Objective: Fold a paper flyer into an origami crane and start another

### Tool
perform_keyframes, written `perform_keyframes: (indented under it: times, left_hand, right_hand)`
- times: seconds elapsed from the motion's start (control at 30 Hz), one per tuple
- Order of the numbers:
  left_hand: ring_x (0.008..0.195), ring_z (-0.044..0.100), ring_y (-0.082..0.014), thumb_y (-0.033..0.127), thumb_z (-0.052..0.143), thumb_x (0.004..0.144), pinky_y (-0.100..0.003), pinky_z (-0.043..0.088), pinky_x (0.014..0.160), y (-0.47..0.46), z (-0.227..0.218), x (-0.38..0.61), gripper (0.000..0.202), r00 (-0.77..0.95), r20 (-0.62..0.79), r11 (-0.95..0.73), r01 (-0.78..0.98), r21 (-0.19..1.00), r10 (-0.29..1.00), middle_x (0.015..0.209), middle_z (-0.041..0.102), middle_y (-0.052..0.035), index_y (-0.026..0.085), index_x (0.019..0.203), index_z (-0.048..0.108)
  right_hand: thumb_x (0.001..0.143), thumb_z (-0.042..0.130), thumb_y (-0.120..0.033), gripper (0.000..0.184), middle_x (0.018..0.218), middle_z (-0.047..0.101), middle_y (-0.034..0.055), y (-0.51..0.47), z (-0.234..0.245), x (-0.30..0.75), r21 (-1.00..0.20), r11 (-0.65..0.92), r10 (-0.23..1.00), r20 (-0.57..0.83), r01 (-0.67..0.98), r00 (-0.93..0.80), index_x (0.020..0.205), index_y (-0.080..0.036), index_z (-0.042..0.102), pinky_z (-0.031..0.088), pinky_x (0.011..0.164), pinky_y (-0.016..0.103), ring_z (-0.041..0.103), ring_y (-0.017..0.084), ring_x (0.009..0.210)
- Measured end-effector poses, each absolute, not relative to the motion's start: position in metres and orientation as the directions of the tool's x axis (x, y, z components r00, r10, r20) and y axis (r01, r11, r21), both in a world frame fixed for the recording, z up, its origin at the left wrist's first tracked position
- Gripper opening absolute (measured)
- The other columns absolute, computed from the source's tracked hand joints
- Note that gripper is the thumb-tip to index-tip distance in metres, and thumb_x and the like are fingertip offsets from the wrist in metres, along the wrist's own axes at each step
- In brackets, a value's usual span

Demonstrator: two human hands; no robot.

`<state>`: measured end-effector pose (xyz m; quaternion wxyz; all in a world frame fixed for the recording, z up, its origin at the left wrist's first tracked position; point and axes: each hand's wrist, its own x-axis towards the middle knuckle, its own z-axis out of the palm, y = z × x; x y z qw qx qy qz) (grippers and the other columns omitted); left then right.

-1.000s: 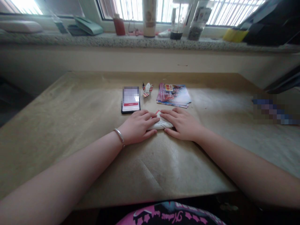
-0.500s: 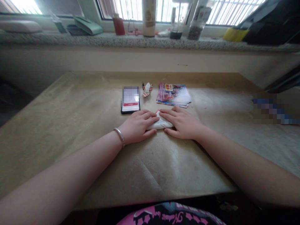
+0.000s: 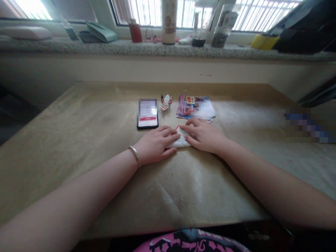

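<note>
A folded piece of white paper [image 3: 180,141] with printed lines and a red edge lies flat on the table in front of me. My left hand [image 3: 154,145] rests palm down over its left side, fingers stretched out and the thumb just below the near edge. On the right side, my right hand [image 3: 203,136] touches the sheet with bent fingers along the far edge and the thumb on top, a gap between them. The paper's right corner is hidden under that hand.
Beyond my left hand lies a phone [image 3: 147,113] with a lit screen. A small folded paper piece [image 3: 166,102] and a stack of colourful leaflets [image 3: 196,106] are farther back. Bottles and other items line the stone windowsill [image 3: 147,50]. A blurred-out item [image 3: 307,126] is at the right.
My right thumb has moved up from below the paper's near edge onto its surface, and the right fingers are more bent. My left hand stays on the paper. The view has shifted slightly.
</note>
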<state>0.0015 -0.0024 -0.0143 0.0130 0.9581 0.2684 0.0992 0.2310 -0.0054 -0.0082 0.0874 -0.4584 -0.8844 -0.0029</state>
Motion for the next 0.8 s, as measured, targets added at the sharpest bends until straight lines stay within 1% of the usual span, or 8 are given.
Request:
perform_keyframes:
  times: [0.13,0.3,0.8]
  left_hand:
    - [0.125,0.044,-0.026,0.039,0.048,0.093,-0.042,0.04,0.106,-0.0024,-0.0151,0.0015,0.043,0.841,0.192,-0.862,0.502,0.072,0.506,0.134,0.053,-0.0112,0.017,0.129,0.053]
    - [0.126,0.045,-0.0262,0.04,0.048,0.092,-0.042,0.041,0.105,-0.0025,-0.0163,0.0012,0.045,0.834,0.181,-0.852,0.519,0.064,0.521,0.134,0.053,-0.0112,0.016,0.131,0.052]
    - [0.126,0.045,-0.0261,0.04,0.048,0.092,-0.041,0.04,0.106,-0.0016,-0.0158,0.0032,0.045,0.825,0.162,-0.841,0.536,0.077,0.541,0.134,0.052,-0.0101,0.017,0.131,0.051]
  right_hand:
    - [0.091,0.042,-0.039,0.044,0.118,0.06,0.0106,-0.0106,-0.0084,0.2296,-0.054,0.579,0.806,0.189,0.813,-0.561,0.127,-0.022,0.06,0.045,0.085,0.04,0.054,0.027,0.102]
    - [0.091,0.043,-0.037,0.043,0.118,0.06,0.011,-0.009,-0.0111,0.2294,-0.058,0.578,0.806,0.197,0.814,-0.559,0.128,-0.023,0.059,0.044,0.085,0.039,0.054,0.027,0.102]
    - [0.09,0.043,-0.036,0.046,0.122,0.058,0.0114,-0.0044,-0.0121,0.2303,-0.083,0.576,0.813,0.164,0.813,-0.559,0.132,-0.022,0.056,0.045,0.087,0.04,0.052,0.028,0.107]
